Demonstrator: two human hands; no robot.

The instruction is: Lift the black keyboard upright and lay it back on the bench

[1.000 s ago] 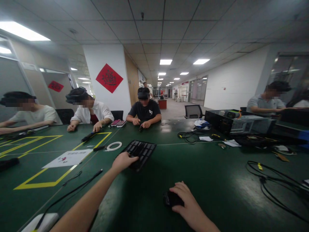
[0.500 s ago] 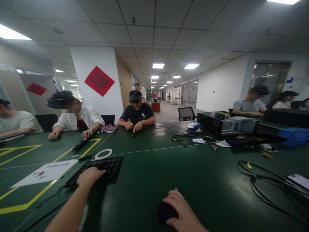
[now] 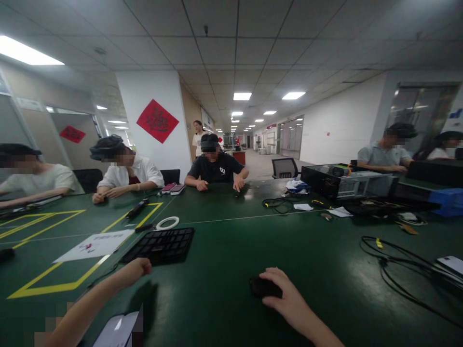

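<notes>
My left hand (image 3: 134,272) is curled closed over the green table, just short of a black keyboard (image 3: 162,243) with large square keys. No object shows in its fingers, and a gap separates it from the keyboard's near edge. Below my left forearm lies a phone (image 3: 117,331) with a pale screen, partly cut off by the frame. On the right, my right hand (image 3: 285,294) rests with its fingers around a black computer mouse (image 3: 263,287), palm side down on the table.
A white ring (image 3: 168,223) and a printed sheet (image 3: 94,245) lie beyond the keyboard. Black cables (image 3: 385,255) coil at right. An opened computer case (image 3: 347,183) stands at the far right. Several people wearing headsets sit around the table.
My left hand has come back off the keyboard towards me. My right hand and the mouse have slid forward. The view has shifted a little, and the phone at the bottom now shows.
</notes>
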